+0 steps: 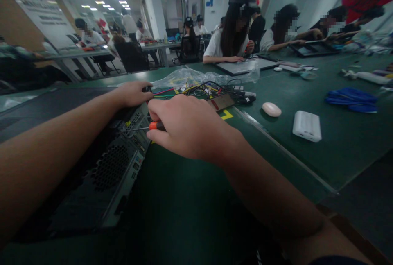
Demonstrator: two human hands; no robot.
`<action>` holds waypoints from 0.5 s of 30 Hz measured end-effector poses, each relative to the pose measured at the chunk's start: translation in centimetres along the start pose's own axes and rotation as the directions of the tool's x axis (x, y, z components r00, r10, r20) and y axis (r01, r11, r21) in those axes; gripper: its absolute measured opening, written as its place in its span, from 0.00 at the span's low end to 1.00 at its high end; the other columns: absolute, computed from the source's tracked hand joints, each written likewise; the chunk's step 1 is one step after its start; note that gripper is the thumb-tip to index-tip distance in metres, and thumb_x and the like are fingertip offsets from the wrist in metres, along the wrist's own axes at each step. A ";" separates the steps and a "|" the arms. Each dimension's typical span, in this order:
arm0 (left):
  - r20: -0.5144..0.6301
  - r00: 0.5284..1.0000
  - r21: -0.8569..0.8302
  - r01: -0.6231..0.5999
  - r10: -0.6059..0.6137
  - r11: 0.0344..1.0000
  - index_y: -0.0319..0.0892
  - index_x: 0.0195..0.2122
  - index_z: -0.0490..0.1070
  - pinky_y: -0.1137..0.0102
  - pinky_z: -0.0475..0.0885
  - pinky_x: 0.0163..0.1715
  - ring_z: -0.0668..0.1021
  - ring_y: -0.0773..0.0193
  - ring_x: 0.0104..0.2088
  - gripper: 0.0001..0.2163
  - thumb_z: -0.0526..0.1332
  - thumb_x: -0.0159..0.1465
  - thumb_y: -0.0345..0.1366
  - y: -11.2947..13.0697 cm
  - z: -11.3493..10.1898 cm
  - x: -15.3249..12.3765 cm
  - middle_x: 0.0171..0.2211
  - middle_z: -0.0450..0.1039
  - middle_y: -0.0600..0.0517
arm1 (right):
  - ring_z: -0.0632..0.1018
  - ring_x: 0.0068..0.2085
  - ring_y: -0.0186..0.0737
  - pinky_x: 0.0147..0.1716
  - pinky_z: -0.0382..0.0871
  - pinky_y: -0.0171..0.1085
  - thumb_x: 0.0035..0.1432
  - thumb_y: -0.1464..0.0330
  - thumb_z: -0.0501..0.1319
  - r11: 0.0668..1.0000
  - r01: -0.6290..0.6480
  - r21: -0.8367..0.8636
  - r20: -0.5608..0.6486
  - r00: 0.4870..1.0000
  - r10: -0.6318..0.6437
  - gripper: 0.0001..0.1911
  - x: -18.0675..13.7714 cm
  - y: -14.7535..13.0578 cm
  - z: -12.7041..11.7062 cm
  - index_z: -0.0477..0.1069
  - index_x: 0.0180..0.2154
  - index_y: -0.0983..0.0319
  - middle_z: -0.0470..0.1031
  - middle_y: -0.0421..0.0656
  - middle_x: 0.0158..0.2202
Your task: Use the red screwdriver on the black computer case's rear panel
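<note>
A black computer case lies on its side at the left, its rear panel with a honeycomb vent and ports facing me. My right hand is closed around a screwdriver with an orange and black handle. The thin shaft points left to the rear panel near the slot covers; I cannot tell whether the tip sits in a screw. At the case's far upper edge, my left hand has its fingers curled over the corner. A small dark part shows at its fingertips.
Behind my hands lie tangled cables and a clear plastic sheet. To the right are a pale oval object, a white block-shaped device and a blue cable bundle. Several people work across the green table.
</note>
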State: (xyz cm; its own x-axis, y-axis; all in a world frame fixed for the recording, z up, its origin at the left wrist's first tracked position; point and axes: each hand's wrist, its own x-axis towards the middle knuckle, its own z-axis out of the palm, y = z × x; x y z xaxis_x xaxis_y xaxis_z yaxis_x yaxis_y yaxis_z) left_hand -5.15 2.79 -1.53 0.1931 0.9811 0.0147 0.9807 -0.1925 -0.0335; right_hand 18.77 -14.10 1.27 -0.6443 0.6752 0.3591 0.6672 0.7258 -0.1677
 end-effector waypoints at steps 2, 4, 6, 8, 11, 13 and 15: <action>-0.013 1.000 -0.005 0.009 -0.009 1.000 0.33 0.78 0.67 0.56 0.67 0.74 0.76 0.42 0.73 0.34 0.52 0.76 0.48 -0.2 0.2 0.2 0.76 0.72 0.34 | 0.85 0.48 0.55 0.43 0.70 0.45 0.70 0.69 0.62 1.000 0.008 0.012 0.032 0.999 -0.008 0.18 0.0 0.1 -0.1 0.81 0.57 0.64 0.88 0.54 0.47; -0.015 1.000 -0.005 0.016 -0.016 1.000 0.36 0.79 0.67 0.56 0.68 0.73 0.76 0.42 0.73 0.34 0.53 0.76 0.49 -0.3 0.3 0.3 0.75 0.73 0.36 | 0.84 0.47 0.54 0.42 0.68 0.44 0.70 0.71 0.60 1.000 0.005 0.015 0.054 0.999 -0.006 0.21 0.0 0.2 -0.1 0.79 0.61 0.63 0.88 0.54 0.48; -0.011 1.000 -0.007 0.010 -0.010 1.000 0.35 0.79 0.67 0.55 0.68 0.73 0.76 0.41 0.73 0.35 0.53 0.76 0.49 -0.5 0.4 0.4 0.76 0.72 0.35 | 0.84 0.47 0.53 0.42 0.67 0.43 0.71 0.72 0.57 1.000 0.000 0.013 0.049 0.999 -0.001 0.22 0.0 0.3 0.0 0.79 0.61 0.62 0.87 0.53 0.49; -0.013 1.000 -0.015 -0.007 0.006 1.000 0.33 0.79 0.67 0.55 0.68 0.74 0.75 0.40 0.73 0.36 0.53 0.75 0.49 -0.5 0.4 0.4 0.76 0.71 0.33 | 0.84 0.47 0.52 0.42 0.66 0.43 0.72 0.72 0.55 1.000 -0.003 0.010 0.035 0.999 0.002 0.22 0.0 0.4 0.1 0.79 0.61 0.61 0.87 0.53 0.48; -0.016 1.000 -0.015 -0.003 0.002 1.000 0.34 0.79 0.67 0.56 0.67 0.74 0.75 0.40 0.73 0.35 0.53 0.75 0.48 -0.5 0.3 0.3 0.76 0.71 0.35 | 0.84 0.47 0.52 0.42 0.67 0.43 0.72 0.72 0.56 1.000 -0.004 0.007 0.031 1.000 0.004 0.21 0.0 0.4 0.2 0.80 0.60 0.61 0.87 0.53 0.48; -0.012 1.000 -0.017 0.007 -0.007 1.000 0.36 0.79 0.67 0.57 0.67 0.74 0.76 0.41 0.73 0.35 0.53 0.75 0.49 -0.5 0.3 0.3 0.76 0.72 0.37 | 0.84 0.47 0.53 0.42 0.67 0.43 0.72 0.72 0.56 1.000 -0.001 0.002 0.028 1.000 0.001 0.21 0.0 0.5 0.2 0.80 0.59 0.61 0.87 0.53 0.48; -0.015 1.000 -0.024 0.007 -0.007 1.000 0.36 0.79 0.67 0.57 0.68 0.73 0.77 0.41 0.72 0.35 0.53 0.75 0.49 -0.4 0.3 0.3 0.76 0.73 0.37 | 0.84 0.48 0.53 0.42 0.67 0.44 0.72 0.72 0.56 1.000 0.000 -0.002 0.023 1.000 0.000 0.20 0.0 0.5 0.2 0.80 0.58 0.62 0.87 0.54 0.47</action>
State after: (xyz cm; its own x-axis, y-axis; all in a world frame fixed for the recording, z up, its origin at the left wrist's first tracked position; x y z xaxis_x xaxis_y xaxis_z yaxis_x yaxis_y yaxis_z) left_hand -5.52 3.17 -1.79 0.1863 0.9820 0.0303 0.9825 -0.1861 -0.0091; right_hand 19.01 -13.73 0.99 -0.6530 0.6779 0.3377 0.6676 0.7258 -0.1661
